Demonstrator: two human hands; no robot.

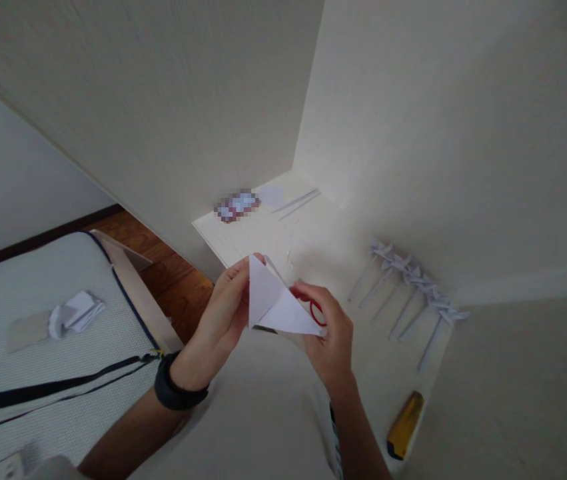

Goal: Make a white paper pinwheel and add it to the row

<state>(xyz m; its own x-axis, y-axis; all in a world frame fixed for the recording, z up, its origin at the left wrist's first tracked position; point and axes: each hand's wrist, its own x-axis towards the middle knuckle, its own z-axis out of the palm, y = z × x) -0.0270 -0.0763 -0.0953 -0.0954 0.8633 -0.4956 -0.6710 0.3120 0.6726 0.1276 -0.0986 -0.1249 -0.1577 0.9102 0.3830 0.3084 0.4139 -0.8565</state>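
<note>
A folded piece of white paper (280, 303) is held up between my two hands. My left hand (228, 303) pinches its left side, with the fingers behind and the thumb in front. My right hand (330, 330) is closed at the paper's right corner. A red loop, the handle of what look like scissors (319, 315), shows in that same hand. The paper covers most of the scissors; a dark strip peeks out under its lower edge. To the right, several white paper pinwheels on thin sticks (410, 277) lie in a row on the white table.
A yellow utility knife (405, 427) lies near the table's right edge. Thin white sticks (298, 202) and a blurred-out phone-like object (236, 205) lie at the back of the white table (258, 233). Walls enclose the corner. A mattress (63, 267) with folded papers (80, 311) is at left.
</note>
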